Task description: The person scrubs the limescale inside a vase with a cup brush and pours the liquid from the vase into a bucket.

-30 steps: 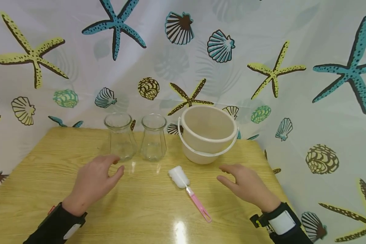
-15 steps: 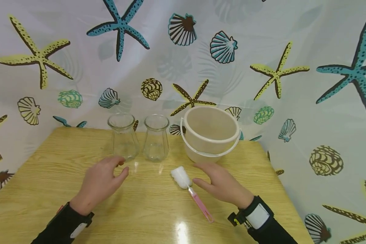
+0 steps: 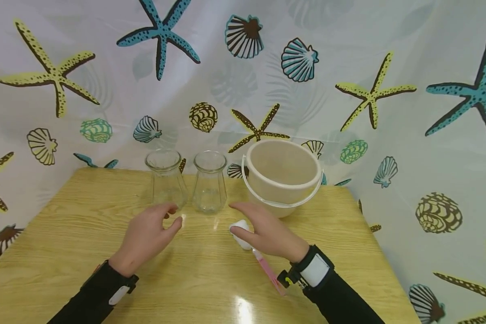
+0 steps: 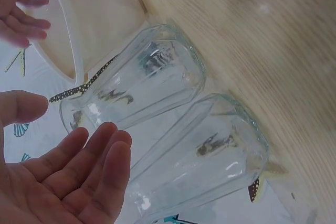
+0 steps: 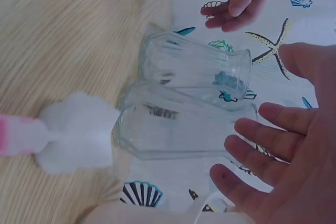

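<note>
Two clear glass jars stand side by side at the back of the table: the left jar (image 3: 168, 180) and the right jar (image 3: 209, 184). My left hand (image 3: 147, 234), fingers relaxed and holding nothing, is just in front of the left jar. Over the white head of a sponge brush (image 3: 241, 243) hovers my right hand (image 3: 267, 231), its thumb and fingers apart with nothing between them. The brush's pink handle (image 3: 270, 273) points toward the front right. In the right wrist view the fingers (image 5: 262, 140) spread near the right jar (image 5: 178, 124).
A cream bucket (image 3: 283, 168) with a white handle stands right of the jars, at the back of the wooden table (image 3: 85, 216). Behind the table hangs a white cloth (image 3: 178, 90) printed with starfish and shells.
My right hand has moved left from beside the bucket to over the brush head, toward the right jar. My left hand has shifted slightly right. The jars, bucket and brush have stayed put.
</note>
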Demonstrator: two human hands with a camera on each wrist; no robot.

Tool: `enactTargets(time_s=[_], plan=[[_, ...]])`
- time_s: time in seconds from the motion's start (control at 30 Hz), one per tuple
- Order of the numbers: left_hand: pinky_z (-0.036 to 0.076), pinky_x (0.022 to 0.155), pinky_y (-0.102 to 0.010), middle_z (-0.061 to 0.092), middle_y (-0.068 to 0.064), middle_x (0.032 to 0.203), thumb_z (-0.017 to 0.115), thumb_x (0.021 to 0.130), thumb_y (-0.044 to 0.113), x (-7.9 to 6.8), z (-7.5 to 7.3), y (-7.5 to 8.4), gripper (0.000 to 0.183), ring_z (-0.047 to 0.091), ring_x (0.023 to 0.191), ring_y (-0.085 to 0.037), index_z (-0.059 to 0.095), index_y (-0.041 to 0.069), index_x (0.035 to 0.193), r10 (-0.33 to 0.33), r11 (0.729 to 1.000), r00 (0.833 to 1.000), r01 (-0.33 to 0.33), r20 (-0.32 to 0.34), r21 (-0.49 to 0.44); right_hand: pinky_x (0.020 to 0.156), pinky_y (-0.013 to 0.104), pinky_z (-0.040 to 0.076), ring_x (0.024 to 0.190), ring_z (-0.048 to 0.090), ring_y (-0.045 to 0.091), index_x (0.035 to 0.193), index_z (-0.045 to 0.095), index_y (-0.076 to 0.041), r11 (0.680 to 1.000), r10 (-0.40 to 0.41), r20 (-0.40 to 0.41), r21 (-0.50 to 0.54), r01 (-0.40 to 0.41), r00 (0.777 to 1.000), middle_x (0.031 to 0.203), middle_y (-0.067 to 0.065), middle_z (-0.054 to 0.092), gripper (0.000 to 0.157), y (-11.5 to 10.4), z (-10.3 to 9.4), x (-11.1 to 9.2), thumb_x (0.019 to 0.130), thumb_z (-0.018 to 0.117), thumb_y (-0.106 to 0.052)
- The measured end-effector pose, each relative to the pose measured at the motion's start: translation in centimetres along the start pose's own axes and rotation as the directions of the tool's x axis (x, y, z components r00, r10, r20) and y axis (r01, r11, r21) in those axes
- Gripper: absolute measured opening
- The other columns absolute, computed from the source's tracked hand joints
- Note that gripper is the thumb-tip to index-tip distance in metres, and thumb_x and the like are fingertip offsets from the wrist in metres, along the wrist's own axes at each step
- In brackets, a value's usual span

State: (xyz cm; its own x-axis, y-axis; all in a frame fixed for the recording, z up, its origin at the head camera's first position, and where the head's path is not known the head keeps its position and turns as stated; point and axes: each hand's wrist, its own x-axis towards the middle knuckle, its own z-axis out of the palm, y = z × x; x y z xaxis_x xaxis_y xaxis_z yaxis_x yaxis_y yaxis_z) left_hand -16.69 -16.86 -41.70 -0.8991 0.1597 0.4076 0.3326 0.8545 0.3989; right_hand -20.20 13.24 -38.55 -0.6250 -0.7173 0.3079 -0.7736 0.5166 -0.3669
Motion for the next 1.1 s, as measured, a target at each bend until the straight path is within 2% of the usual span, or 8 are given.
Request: enactTargets(time_s=[0.27, 0.47, 0.7, 0.87, 1.1], plan=[[0.052, 0.063, -0.045, 0.066, -0.012, 0.105, 0.060, 0.091, 0.032, 0.7, 0.6, 0.4, 0.036, 0.059, 0.089, -0.023, 0.062, 0.006, 0.116, -0.016, 0.998, 1.000, 0.016, -0.010, -0.057, 0.101, 0.040, 0.038, 0.125, 0.035, 0.010, 0.139, 0.044, -0.006, 0.999, -0.031, -0.083, -0.020, 0.029, 0.996, 0.137, 0.008, 0.049, 0.053, -0.4, 0.9, 2.9, 0.095, 0.055, -0.034], [0.052, 0.067, -0.048, 0.061, -0.016, 0.113, 0.059, 0.092, 0.030, 1.1, 0.6, -0.1, 0.042, 0.057, 0.095, -0.027, 0.057, 0.002, 0.123, -0.066, 0.993, 0.997, 0.063, -0.031, -0.100, 0.104, 0.041, 0.036, 0.127, 0.033, 0.014, 0.142, 0.039, -0.005, 0.999, -0.033, -0.035, 0.012, 0.033, 0.999, 0.141, 0.010, 0.045, 0.058, -1.9, 1.7, 5.9, 0.096, 0.054, -0.037], [0.050, 0.073, -0.053, 0.057, -0.021, 0.120, 0.060, 0.090, 0.029, 2.0, 0.7, -1.0, 0.049, 0.053, 0.103, -0.034, 0.053, -0.002, 0.128, -0.134, 0.985, 0.989, 0.126, -0.060, -0.120, 0.108, 0.042, 0.029, 0.132, 0.021, 0.013, 0.147, 0.027, -0.002, 0.998, 0.012, -0.041, 0.069, -0.009, 0.999, 0.148, 0.013, 0.034, 0.067, -3.2, 3.6, 9.5, 0.094, 0.056, -0.033], [0.045, 0.082, -0.060, 0.048, -0.027, 0.128, 0.064, 0.088, 0.032, 2.9, 0.7, -2.2, 0.062, 0.043, 0.114, -0.040, 0.045, -0.007, 0.132, -0.192, 0.977, 0.976, 0.181, -0.104, -0.109, 0.110, 0.042, 0.024, 0.135, 0.013, 0.015, 0.149, 0.018, -0.003, 0.999, 0.014, -0.067, 0.030, -0.012, 0.998, 0.152, 0.014, 0.025, 0.075, -3.7, 5.0, 12.1, 0.094, 0.056, -0.036], [0.040, 0.088, -0.061, 0.041, -0.031, 0.128, 0.066, 0.087, 0.033, 3.9, 0.5, -3.7, 0.071, 0.038, 0.115, -0.043, 0.038, -0.012, 0.134, -0.227, 0.969, 0.964, 0.210, -0.139, -0.132, 0.110, 0.040, 0.023, 0.136, 0.003, 0.015, 0.150, 0.010, 0.000, 0.993, 0.106, -0.128, 0.073, -0.097, 0.986, 0.154, 0.017, 0.013, 0.085, -4.4, 6.4, 14.9, 0.089, 0.060, -0.032]])
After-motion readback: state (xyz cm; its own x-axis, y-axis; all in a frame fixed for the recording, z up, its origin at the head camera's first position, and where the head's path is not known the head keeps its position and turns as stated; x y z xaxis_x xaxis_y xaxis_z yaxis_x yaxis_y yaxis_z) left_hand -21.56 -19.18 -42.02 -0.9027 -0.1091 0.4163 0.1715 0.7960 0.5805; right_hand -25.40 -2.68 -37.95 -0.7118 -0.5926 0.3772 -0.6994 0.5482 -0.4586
